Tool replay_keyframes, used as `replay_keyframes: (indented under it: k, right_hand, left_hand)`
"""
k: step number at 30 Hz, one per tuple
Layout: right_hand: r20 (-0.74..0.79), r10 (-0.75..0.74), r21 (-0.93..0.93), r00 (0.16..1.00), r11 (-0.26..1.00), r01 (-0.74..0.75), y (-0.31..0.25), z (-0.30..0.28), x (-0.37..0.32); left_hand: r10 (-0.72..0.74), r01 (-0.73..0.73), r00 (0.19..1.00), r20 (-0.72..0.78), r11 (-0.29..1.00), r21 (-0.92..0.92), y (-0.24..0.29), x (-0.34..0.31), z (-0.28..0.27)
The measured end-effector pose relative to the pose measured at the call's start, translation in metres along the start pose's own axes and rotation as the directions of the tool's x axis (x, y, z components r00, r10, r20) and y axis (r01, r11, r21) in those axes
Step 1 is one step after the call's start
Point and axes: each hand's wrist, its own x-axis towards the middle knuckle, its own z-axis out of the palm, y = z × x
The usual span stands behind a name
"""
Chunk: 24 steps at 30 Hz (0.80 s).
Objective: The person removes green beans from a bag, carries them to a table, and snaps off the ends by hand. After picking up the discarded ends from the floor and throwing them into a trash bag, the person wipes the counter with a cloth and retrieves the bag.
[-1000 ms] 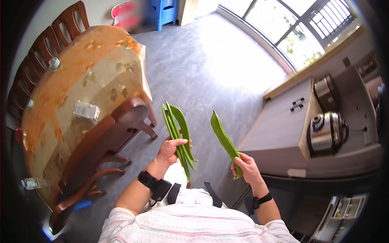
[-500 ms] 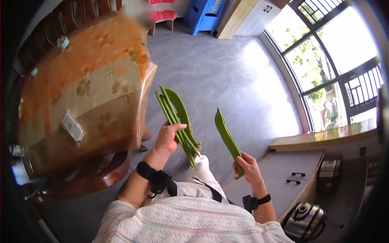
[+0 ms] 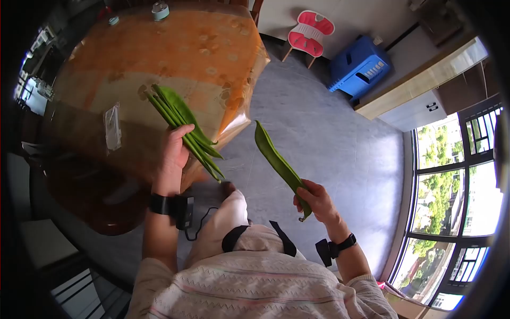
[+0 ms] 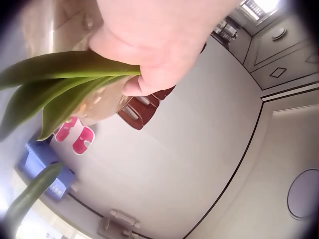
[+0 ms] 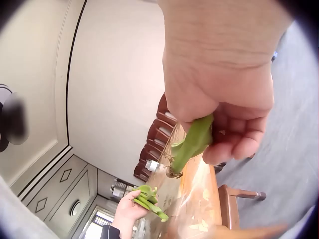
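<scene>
My left hand (image 3: 175,149) grips a bundle of several long flat green bean pods (image 3: 178,109), thumb laid across them. In the head view the bundle overlaps the near edge of the table. In the left wrist view the pods (image 4: 70,67) fan out from beneath the thumb. My right hand (image 3: 319,202) pinches one large broad green bean pod (image 3: 276,159) near its stem end, its long tip slanting up and forward. The right wrist view shows the pod's brownish stem end (image 5: 174,172) poking out below the curled fingers.
A table (image 3: 212,58) with a plastic-covered floral cloth stands ahead on the left, bearing a clear package (image 3: 112,127) and a small jar (image 3: 160,10). Farther off are a pink and white chair (image 3: 308,40) and a blue stool (image 3: 360,66). Large windows (image 3: 441,196) line the right.
The person has turned left, bringing the table ahead and the windows farther right; the counter has left view. The left hand with its bundle has moved left and forward. Both grips are unchanged.
</scene>
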Motion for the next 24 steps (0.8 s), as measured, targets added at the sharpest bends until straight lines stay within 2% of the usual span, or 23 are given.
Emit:
replay_keyframes:
  k: [1,3,5,7,8,9,10,11,13,14,15,16,17,19,21,23,24]
  right_hand:
    - [0.037,0.004,-0.036,0.999,0.999,-0.002,-0.009,0.001,0.015]
    - [0.093,0.017,-0.109,0.996,0.994,-0.006,-0.031,-0.001,0.039]
    - [0.137,0.027,-0.164,0.99,0.986,-0.004,-0.045,0.0,0.059]
    - [0.175,0.043,-0.177,0.984,0.984,-0.012,-0.061,-0.001,0.078]
    - [0.198,0.041,-0.179,0.979,0.984,-0.005,-0.07,0.001,0.087]
    - [0.217,0.045,-0.192,0.975,0.981,-0.003,-0.079,0.002,0.096]
    - [0.237,0.052,-0.205,0.97,0.979,-0.002,-0.086,0.003,0.106]
    - [0.263,0.062,-0.22,0.963,0.975,-0.003,-0.093,0.004,0.118]
    - [0.347,0.101,-0.267,0.933,0.964,-0.005,-0.106,0.008,0.143]
    - [0.396,0.118,-0.288,0.91,0.958,0.002,-0.112,0.011,0.157]
    - [0.429,0.134,-0.303,0.893,0.953,0.003,-0.119,0.017,0.171]
    - [0.501,0.15,-0.322,0.852,0.946,0.023,-0.125,0.023,0.185]
    - [0.569,0.168,-0.34,0.805,0.94,0.044,-0.132,0.029,0.198]
    - [0.647,0.216,-0.35,0.731,0.936,0.033,-0.147,0.042,0.221]
    - [0.715,0.256,-0.366,0.65,0.93,0.036,-0.16,0.044,0.25]
    - [0.804,0.15,-0.371,0.576,0.883,0.288,-0.164,0.041,0.288]
    - [0.814,0.121,-0.404,0.568,0.821,0.405,-0.175,0.039,0.304]
  left_hand:
    - [0.005,-0.005,1.0,-0.015,1.0,-0.008,0.003,0.011,-0.006]
    - [0.131,-0.129,0.991,-0.024,0.989,0.065,0.01,0.03,-0.01]
    - [0.079,-0.08,0.991,-0.106,0.997,-0.005,0.015,0.038,-0.008]
    - [0.159,-0.138,0.975,-0.155,0.98,0.142,0.021,0.048,-0.013]
    - [0.17,-0.146,0.971,-0.17,0.979,0.142,0.023,0.05,-0.014]
    - [0.33,-0.243,0.888,-0.322,0.928,0.282,0.019,0.052,-0.016]
    - [0.486,-0.297,0.752,-0.445,0.853,0.429,0.017,0.052,-0.017]
    - [0.495,-0.301,0.727,-0.475,0.852,0.428,0.016,0.052,-0.021]
    - [0.719,-0.461,0.663,-0.208,0.612,0.643,0.023,0.041,-0.019]
    - [0.583,-0.393,0.785,-0.209,0.729,0.561,0.026,0.031,-0.009]
    - [0.454,-0.343,0.873,-0.178,0.831,0.437,0.025,0.026,0.006]
    - [0.256,-0.176,0.943,-0.21,0.925,0.337,0.028,0.022,0.024]
    - [0.162,-0.105,0.976,-0.148,0.936,0.336,0.025,0.022,0.034]
    - [0.08,-0.046,0.987,-0.136,0.971,0.234,0.015,0.033,0.052]
    - [0.162,-0.124,0.967,-0.196,0.974,0.191,0.012,0.043,0.068]
    - [0.238,-0.201,0.938,-0.253,0.966,0.163,0.015,0.056,0.085]
    - [0.314,-0.248,0.905,-0.288,0.938,0.244,0.018,0.062,0.095]
